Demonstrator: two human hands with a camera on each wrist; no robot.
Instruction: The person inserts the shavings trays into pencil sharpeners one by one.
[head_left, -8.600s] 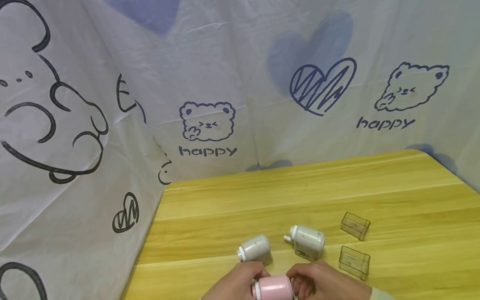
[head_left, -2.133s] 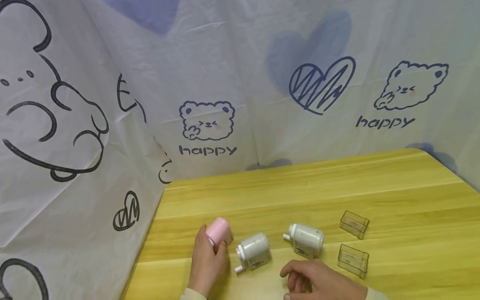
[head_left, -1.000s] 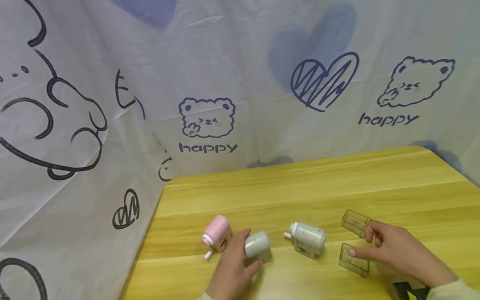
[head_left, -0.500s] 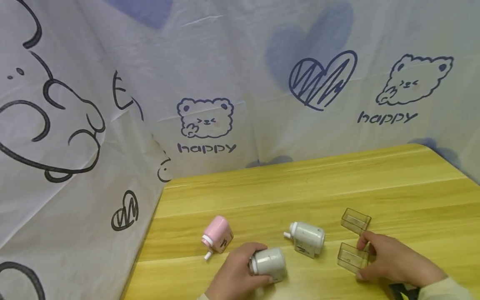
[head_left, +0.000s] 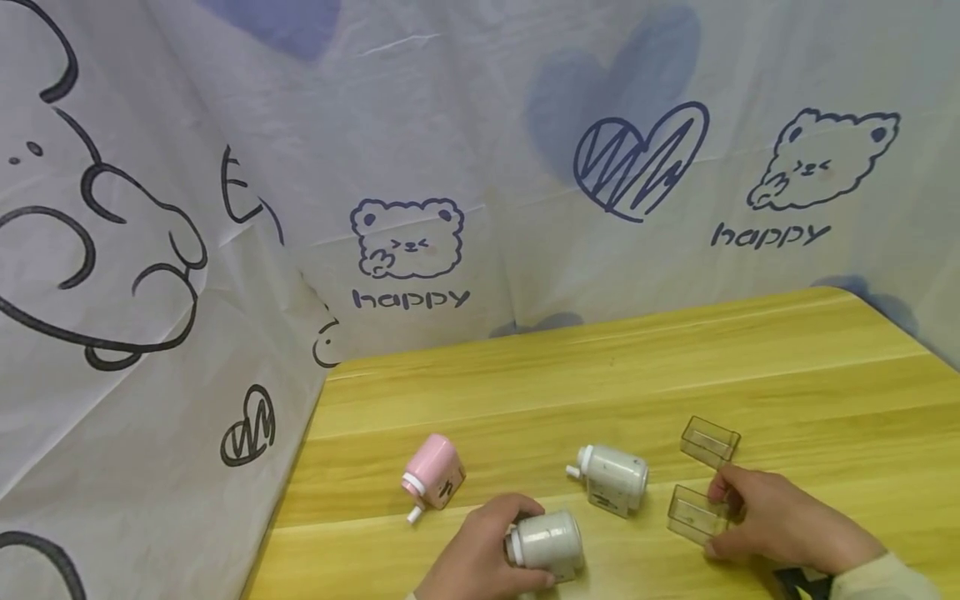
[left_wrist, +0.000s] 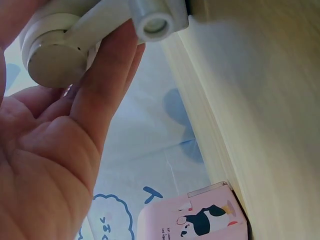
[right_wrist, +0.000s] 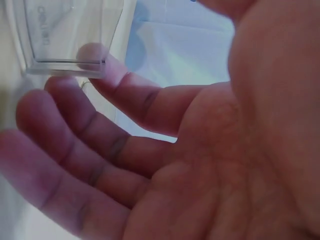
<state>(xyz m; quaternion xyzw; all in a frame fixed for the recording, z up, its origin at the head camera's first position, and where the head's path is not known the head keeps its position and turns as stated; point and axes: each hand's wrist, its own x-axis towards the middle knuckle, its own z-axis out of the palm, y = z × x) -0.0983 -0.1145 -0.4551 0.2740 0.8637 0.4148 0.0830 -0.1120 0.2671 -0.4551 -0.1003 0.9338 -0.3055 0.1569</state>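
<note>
My left hand (head_left: 480, 550) grips a grey-white crank pencil sharpener (head_left: 552, 537) near the front of the table, thumb on the near side and fingers over the far side. Its round white crank hub (left_wrist: 57, 60) faces the palm in the left wrist view. At the right, my right hand (head_left: 787, 517) pinches the nearer clear smoky shavings bin (head_left: 690, 512) between thumb and index finger. In the right wrist view, the index fingertip lies against the wall of this bin (right_wrist: 65, 30), and the other fingers curve loosely below.
A pink crank sharpener (head_left: 435, 467) with a panda print stands at the left. Another grey-white sharpener (head_left: 617, 475) stands between the hands, crank to the left. A second clear bin (head_left: 710, 439) lies just beyond my right hand. A printed cloth (head_left: 510, 167) hangs behind the table.
The pink sharpener, earlier in both hands, now stands at the left. My left hand has brought a grey-white sharpener nearer and rightward. My right hand has reached the nearer bin, shifting it slightly left.
</note>
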